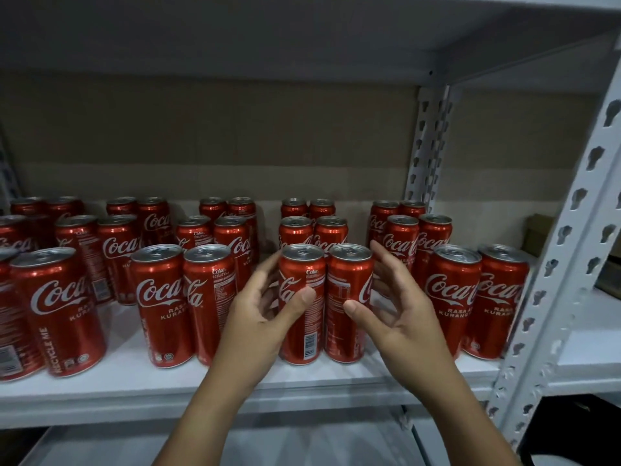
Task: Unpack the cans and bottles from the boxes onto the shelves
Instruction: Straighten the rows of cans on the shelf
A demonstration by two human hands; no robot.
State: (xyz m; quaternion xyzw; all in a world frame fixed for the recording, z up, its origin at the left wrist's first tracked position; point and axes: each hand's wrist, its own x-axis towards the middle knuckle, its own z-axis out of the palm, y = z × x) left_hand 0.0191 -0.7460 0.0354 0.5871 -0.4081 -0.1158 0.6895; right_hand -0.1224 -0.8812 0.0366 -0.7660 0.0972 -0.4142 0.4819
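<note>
Two red cola cans stand side by side at the front of the white shelf point(235, 375). My left hand point(258, 317) wraps the left can point(302, 331), thumb on its front and fingers round its left side. My right hand point(400, 317) is curled round the right can point(346, 327), with its thumb tip on the front and its spread fingers along the right side. Both cans are upright with their bases on the shelf board.
Several more red cola cans point(161, 297) fill the shelf in paired rows to the left, behind and to the right point(470, 297). A perforated white upright point(557, 264) bounds the right side. Another shelf board point(235, 35) hangs above. A lower shelf point(302, 438) shows below.
</note>
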